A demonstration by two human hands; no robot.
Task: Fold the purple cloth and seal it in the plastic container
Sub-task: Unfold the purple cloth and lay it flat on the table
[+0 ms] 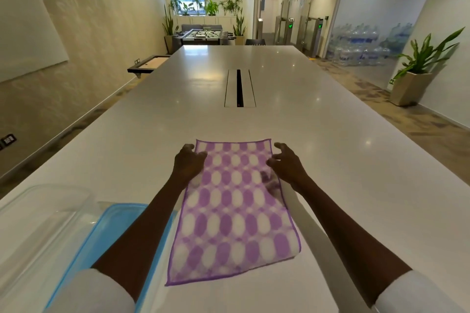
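The purple cloth [234,213], patterned with white ovals, lies flat on the white table, long side running away from me. My left hand [189,162] rests on its far left corner, fingers curled over the edge. At the far right edge hovers my right hand [286,162], fingers spread and bent, touching or just above the cloth. A clear plastic container [38,231] stands at the near left. Its blue lid [114,231] lies beside it, partly under my left forearm.
The long white table [330,160] stretches ahead with a cable slot [239,89] in its middle. A potted plant [417,71] stands on the floor at the right. A wall runs along the left.
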